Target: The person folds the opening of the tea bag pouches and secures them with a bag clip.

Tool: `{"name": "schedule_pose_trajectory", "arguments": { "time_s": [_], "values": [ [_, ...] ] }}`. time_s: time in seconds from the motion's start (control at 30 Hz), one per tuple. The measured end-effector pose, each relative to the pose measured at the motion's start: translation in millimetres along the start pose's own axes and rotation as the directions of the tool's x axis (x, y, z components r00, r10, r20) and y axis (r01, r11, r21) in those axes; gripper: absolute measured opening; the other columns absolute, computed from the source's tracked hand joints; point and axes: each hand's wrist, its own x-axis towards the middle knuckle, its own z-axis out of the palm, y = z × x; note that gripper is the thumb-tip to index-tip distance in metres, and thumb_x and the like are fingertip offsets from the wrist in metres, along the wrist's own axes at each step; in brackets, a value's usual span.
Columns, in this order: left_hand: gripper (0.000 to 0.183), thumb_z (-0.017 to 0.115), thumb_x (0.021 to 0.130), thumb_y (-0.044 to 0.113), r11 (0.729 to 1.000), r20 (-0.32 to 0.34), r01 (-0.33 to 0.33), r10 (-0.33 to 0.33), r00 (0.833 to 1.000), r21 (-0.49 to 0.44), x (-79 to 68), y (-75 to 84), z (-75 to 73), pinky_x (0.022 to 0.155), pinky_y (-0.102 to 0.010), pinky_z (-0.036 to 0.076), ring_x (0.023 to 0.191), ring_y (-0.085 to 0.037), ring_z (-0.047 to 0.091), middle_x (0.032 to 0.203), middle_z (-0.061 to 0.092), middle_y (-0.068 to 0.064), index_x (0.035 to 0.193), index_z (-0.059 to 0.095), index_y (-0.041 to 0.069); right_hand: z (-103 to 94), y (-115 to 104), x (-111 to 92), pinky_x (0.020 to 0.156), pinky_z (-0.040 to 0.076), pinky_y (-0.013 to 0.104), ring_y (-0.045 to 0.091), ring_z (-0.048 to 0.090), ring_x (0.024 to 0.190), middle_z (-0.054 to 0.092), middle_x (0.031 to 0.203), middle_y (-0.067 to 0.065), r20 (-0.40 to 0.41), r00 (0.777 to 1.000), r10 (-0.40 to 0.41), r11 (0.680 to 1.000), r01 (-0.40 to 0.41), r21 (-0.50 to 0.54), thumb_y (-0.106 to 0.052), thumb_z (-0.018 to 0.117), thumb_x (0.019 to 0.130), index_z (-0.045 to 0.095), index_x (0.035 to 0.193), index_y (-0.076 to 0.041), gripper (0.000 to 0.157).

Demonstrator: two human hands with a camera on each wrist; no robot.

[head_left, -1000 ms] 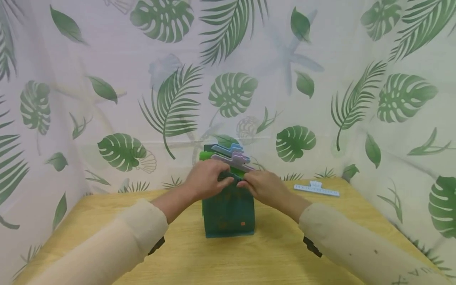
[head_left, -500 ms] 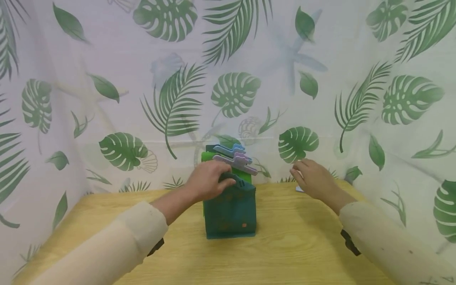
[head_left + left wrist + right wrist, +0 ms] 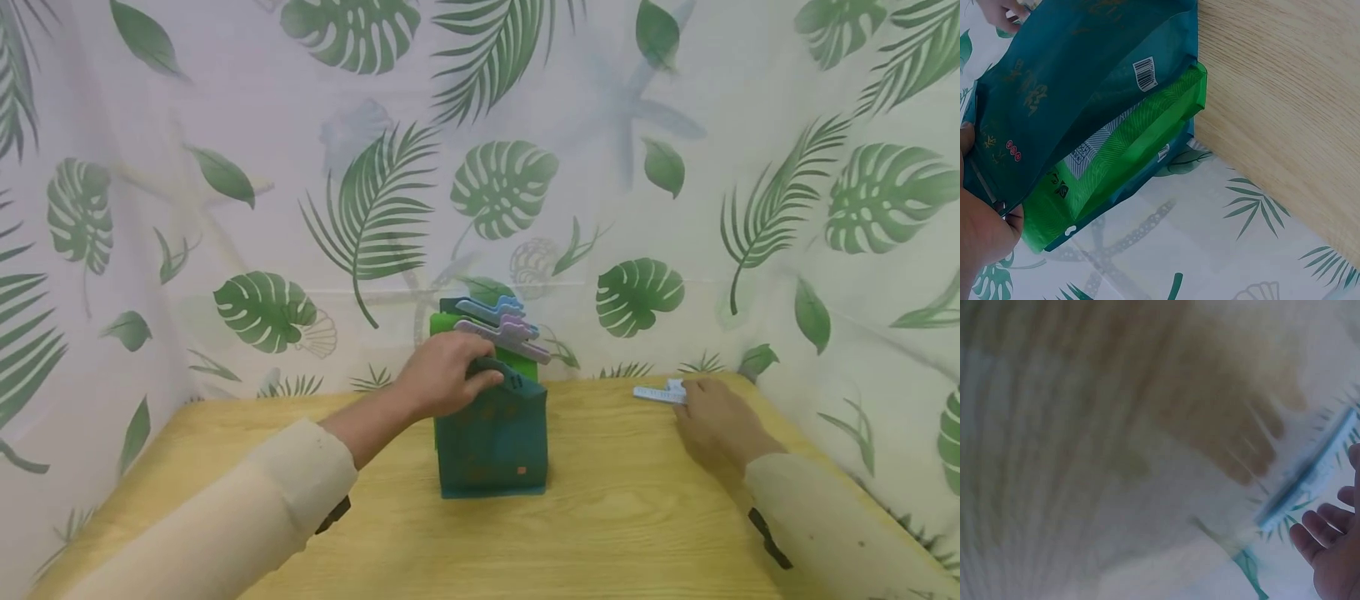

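Against the leaf-printed curtain, on the pale wooden table point(image 3: 570, 533), my left hand point(image 3: 442, 379) kept pinching the dark teal bag point(image 3: 491, 446) top while my right hand point(image 3: 716, 425) had left it, fingers seemingly loose, reaching the light blue plastic sealing clip point(image 3: 660, 394) lying near the back edge.

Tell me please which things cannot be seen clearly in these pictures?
- Pale clip on the table: head view, right hand covers its far end; right wrist view blurred.
- Front bag's print: too small, head view.
- Left hand: mostly cut off in left wrist view.
- Back bags: mostly hidden behind the front one.
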Motion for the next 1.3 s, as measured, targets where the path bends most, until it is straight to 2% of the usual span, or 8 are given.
{"name": "schedule_pose_trajectory", "arguments": {
  "time_s": [0.2,0.33,0.43,0.57,0.67,0.97,1.17,1.3],
  "values": [
    [0.019,0.07,0.094,0.03,1.0,0.015,-0.001,0.001,1.0,-0.006,4.4,5.1,-1.7,0.077,-0.036,0.05,0.081,-0.017,0.064,0.088,0.07,0.0,0.091,0.068,0.012,13.6,15.5,-8.0,0.089,0.038,0.072,0.062,0.045,0.113,0.047,0.124,0.04,-0.008,0.999,0.053,0.998,-0.053,0.047,-0.031,0.046,0.104,0.035,0.136,0.012,0.054],
    [0.019,0.07,0.095,0.031,1.0,0.02,-0.007,0.007,1.0,-0.003,6.2,7.6,-0.4,0.076,-0.036,0.05,0.081,-0.016,0.064,0.087,0.069,0.0,0.091,0.067,0.012,14.6,20.9,-12.6,0.092,0.035,0.073,0.063,0.041,0.119,0.045,0.13,0.044,0.047,0.997,0.062,0.998,-0.062,0.004,-0.034,0.042,0.107,0.031,0.141,0.012,0.059],
    [0.018,0.07,0.095,0.03,1.0,0.016,-0.018,0.018,1.0,0.002,7.0,8.3,0.4,0.075,-0.035,0.049,0.079,-0.016,0.063,0.086,0.068,0.001,0.09,0.066,0.013,15.1,23.5,-14.5,0.092,0.036,0.072,0.061,0.042,0.12,0.047,0.132,0.043,0.053,0.998,0.036,0.999,-0.034,-0.042,-0.029,0.042,0.107,0.032,0.141,0.014,0.056],
    [0.018,0.07,0.095,0.03,1.0,0.022,-0.012,0.012,1.0,0.003,7.6,8.7,0.1,0.075,-0.036,0.049,0.079,-0.016,0.063,0.086,0.068,0.001,0.089,0.067,0.013,16.6,23.6,-12.4,0.085,0.04,0.068,0.056,0.049,0.113,0.056,0.121,0.038,-0.022,1.0,-0.016,0.995,0.014,-0.095,-0.02,0.05,0.103,0.041,0.134,0.016,0.049],
    [0.018,0.07,0.095,0.03,1.0,0.03,-0.001,0.001,1.0,0.006,7.6,9.3,-0.1,0.075,-0.036,0.049,0.08,-0.016,0.063,0.087,0.069,0.001,0.09,0.067,0.013,17.1,22.0,-10.0,0.083,0.042,0.066,0.053,0.051,0.107,0.057,0.114,0.036,-0.021,1.0,-0.006,0.996,0.004,-0.09,-0.018,0.054,0.101,0.045,0.127,0.018,0.045],
    [0.018,0.07,0.095,0.03,1.0,0.033,0.006,-0.006,0.999,0.007,4.8,5.8,-2.7,0.079,-0.037,0.051,0.085,-0.018,0.066,0.092,0.071,0.0,0.094,0.069,0.013,13.8,18.5,-4.0,0.079,0.044,0.062,0.05,0.051,0.104,0.053,0.114,0.034,-0.002,0.997,0.081,0.993,-0.081,0.08,-0.026,0.061,0.098,0.049,0.121,0.009,0.043],
    [0.017,0.071,0.094,0.029,1.0,0.025,0.001,-0.001,1.0,0.007,0.4,2.2,-5.9,0.076,-0.037,0.051,0.081,-0.017,0.065,0.088,0.07,0.0,0.091,0.067,0.012,11.6,9.7,4.0,0.069,0.047,0.046,0.027,0.056,0.076,0.06,0.086,0.013,-0.055,0.998,0.016,0.986,-0.007,0.169,-0.021,0.057,0.1,0.057,0.095,0.0,0.022],
    [0.018,0.071,0.094,0.029,1.0,0.026,-0.01,0.01,1.0,0.003,0.6,2.5,-6.0,0.075,-0.035,0.05,0.08,-0.016,0.063,0.087,0.069,0.0,0.09,0.067,0.012,5.6,-1.5,6.9,0.071,0.051,0.047,0.028,0.061,0.078,0.065,0.09,0.015,-0.075,0.997,-0.032,0.978,0.047,0.205,-0.02,0.062,0.098,0.058,0.105,0.005,0.026]
  ]
}}
